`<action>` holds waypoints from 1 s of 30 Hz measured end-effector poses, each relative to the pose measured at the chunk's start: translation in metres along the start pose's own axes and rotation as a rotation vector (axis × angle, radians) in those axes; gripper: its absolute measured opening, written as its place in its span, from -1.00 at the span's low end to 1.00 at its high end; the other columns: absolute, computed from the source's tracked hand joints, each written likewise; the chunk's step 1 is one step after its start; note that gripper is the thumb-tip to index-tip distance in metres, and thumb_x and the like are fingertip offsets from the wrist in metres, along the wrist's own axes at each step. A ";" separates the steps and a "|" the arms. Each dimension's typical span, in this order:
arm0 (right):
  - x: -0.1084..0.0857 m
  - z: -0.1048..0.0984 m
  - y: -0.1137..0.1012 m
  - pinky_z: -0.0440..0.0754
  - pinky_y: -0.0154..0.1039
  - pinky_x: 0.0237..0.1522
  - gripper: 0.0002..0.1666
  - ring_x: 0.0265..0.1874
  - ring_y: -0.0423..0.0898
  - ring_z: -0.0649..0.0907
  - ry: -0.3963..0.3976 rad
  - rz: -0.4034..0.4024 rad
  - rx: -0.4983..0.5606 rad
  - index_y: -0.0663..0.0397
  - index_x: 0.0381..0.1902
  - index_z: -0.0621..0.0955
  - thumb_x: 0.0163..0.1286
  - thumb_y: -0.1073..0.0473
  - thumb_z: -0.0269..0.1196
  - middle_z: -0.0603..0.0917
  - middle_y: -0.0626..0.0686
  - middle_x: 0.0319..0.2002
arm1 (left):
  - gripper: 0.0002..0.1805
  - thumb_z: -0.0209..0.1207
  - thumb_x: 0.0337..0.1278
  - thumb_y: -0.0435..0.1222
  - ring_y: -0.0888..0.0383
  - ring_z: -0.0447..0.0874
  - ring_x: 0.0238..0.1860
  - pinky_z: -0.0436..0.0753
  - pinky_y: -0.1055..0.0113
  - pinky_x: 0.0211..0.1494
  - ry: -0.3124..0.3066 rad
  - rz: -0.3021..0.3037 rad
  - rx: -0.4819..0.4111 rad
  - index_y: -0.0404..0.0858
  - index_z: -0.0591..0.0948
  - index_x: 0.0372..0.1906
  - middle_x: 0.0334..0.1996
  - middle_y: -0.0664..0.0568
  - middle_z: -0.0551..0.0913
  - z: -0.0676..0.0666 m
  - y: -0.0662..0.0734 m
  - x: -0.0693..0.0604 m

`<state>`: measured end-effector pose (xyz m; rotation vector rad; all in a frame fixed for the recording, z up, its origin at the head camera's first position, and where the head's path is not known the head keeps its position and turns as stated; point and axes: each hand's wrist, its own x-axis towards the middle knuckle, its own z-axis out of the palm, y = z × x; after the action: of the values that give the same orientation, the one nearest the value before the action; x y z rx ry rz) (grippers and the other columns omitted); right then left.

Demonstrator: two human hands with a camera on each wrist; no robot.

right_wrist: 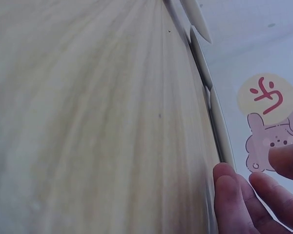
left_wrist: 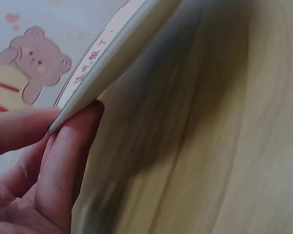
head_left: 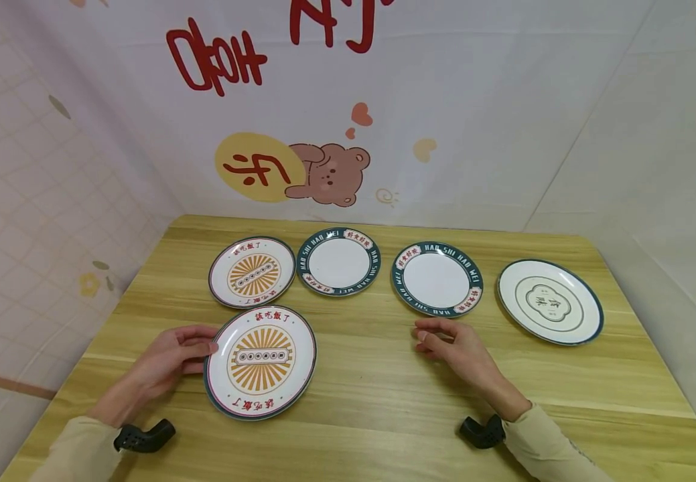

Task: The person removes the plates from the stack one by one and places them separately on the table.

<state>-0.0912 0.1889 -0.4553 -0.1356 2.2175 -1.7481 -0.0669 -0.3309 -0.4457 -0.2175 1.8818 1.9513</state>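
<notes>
My left hand (head_left: 169, 358) pinches the left edge of a plate with an orange sunburst (head_left: 260, 361), thumb on top and fingers beneath. In the left wrist view that plate (left_wrist: 110, 61) is tilted and raised off the wood, its pale underside showing. My right hand (head_left: 462, 351) holds nothing; its fingers are loosely bent and thumb and fingertips stand apart in the right wrist view. It is just below a green-rimmed plate (head_left: 437, 280), without visibly gripping it. A second sunburst plate (head_left: 252, 272) lies behind the held one.
Another green-rimmed plate (head_left: 338, 262) lies at the back, beside the rear sunburst plate. A white plate with a blue rim and a central emblem (head_left: 550, 302) lies at the right. The wooden table (head_left: 372, 402) meets a printed cloth wall (head_left: 474, 134) behind.
</notes>
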 end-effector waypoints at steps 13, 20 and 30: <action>0.001 0.001 0.000 0.77 -0.20 -0.06 -0.53 -0.06 0.10 0.77 -0.005 0.005 -0.012 0.39 0.26 0.57 0.56 0.17 0.25 0.68 0.31 0.14 | -0.81 0.15 0.44 -0.48 0.16 0.78 -0.17 0.79 0.27 -0.09 -0.095 -0.024 0.021 -0.20 0.69 -0.05 -0.17 0.03 0.77 -0.039 -0.005 0.000; 0.001 0.001 0.000 0.77 -0.21 -0.05 -0.53 -0.06 0.10 0.77 -0.006 0.002 -0.014 0.40 0.25 0.58 0.55 0.16 0.26 0.69 0.31 0.14 | -0.80 0.13 0.44 -0.50 0.16 0.79 -0.18 0.79 0.27 -0.09 -0.098 -0.036 0.006 -0.21 0.70 -0.07 -0.19 0.03 0.77 -0.045 -0.006 0.001; 0.000 0.000 0.000 0.77 -0.21 -0.05 -0.53 -0.05 0.11 0.77 -0.002 -0.006 -0.012 0.40 0.26 0.57 0.55 0.17 0.26 0.68 0.32 0.15 | -0.80 0.13 0.43 -0.53 0.15 0.79 -0.19 0.79 0.30 -0.10 -0.098 -0.028 0.000 -0.26 0.70 -0.08 -0.20 0.02 0.77 -0.050 -0.002 0.000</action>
<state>-0.0913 0.1890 -0.4555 -0.1474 2.2289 -1.7368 -0.0748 -0.3800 -0.4517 -0.1449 1.8070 1.9075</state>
